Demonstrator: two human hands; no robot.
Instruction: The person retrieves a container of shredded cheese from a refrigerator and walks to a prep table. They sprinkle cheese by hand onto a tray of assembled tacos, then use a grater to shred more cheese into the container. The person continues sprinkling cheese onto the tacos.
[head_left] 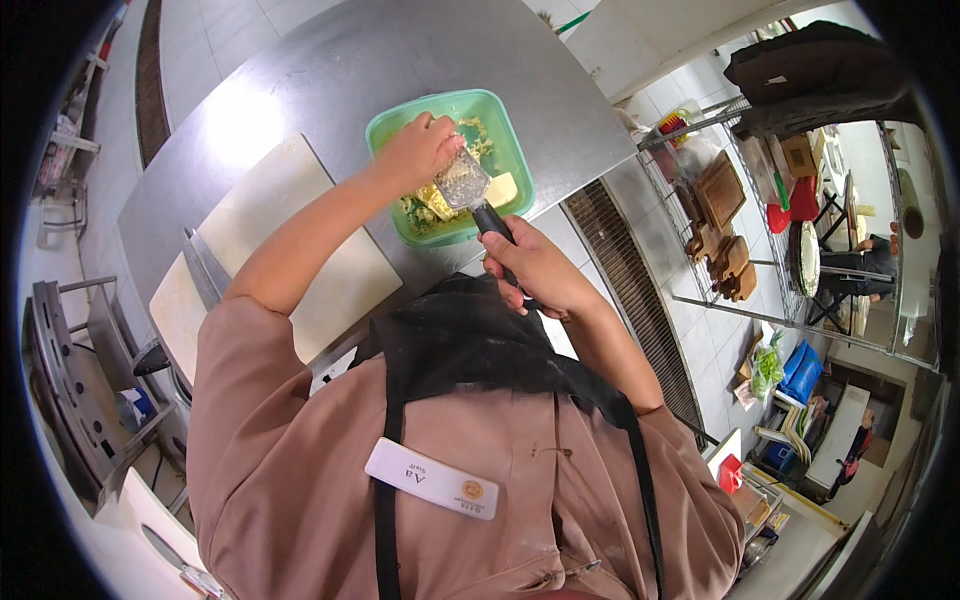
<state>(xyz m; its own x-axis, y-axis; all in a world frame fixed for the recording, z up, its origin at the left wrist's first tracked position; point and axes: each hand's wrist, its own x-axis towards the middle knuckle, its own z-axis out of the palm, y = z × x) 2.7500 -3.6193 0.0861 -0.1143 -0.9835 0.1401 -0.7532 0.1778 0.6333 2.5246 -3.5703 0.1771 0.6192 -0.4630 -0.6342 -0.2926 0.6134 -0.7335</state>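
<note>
1. Both hands are working over a green square plastic tub (385, 130) sitting near the far edge of the stainless steel bench (330, 70).
2. Closed around the black handle, the right hand (535, 268) is gripping a small metal hand grater (462, 180) and holding its blade slanted over the tub.
3. Fingers bunched together, the left hand (418, 150) is pressing something against the top of the grater's face; what it is pinching is hidden under the fingers.
4. Pale yellow blocks (500, 188) are lying inside the tub, beside and under the grater, along with a scatter of yellow shreds and green bits (480, 140).
5. Judging by that scatter, some grating is already lying in the tub, while whole blocks are waiting ungrated, so the work appears partway along.
6. A white rectangular cutting board (270, 210) is lying bare on the bench's near-left part, with a long metal blade (205, 270) resting along its left edge.
7. Wire shelving with wooden boards (720, 200) is standing off the bench's right side.
</note>
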